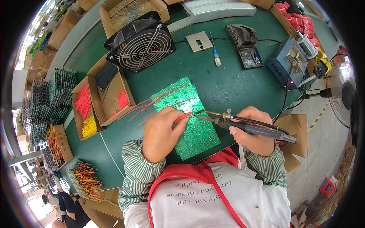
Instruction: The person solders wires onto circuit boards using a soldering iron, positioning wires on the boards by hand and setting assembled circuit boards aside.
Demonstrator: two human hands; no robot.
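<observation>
A green panel of circuit boards (201, 138) lies on the table in front of me. Pinched in my left hand (160, 131), just over the panel, is the end of a red wire. My right hand (254, 133) grips a soldering iron (247, 127) with a solder feed tube along it. Its tip meets the area at my left fingertips, and the exact contact is too small to make out. Several more red wires (141, 107) stretch across the panel and past its left edge.
Left of the panel, cardboard trays hold black wires (105, 76), red wires (83, 103) and yellow wires (89, 126). A black fan (142, 47) stands behind them. A screwdriver (216, 55), a black case (247, 49) and a blue solder feeder unit (286, 66) sit farther right, with cables.
</observation>
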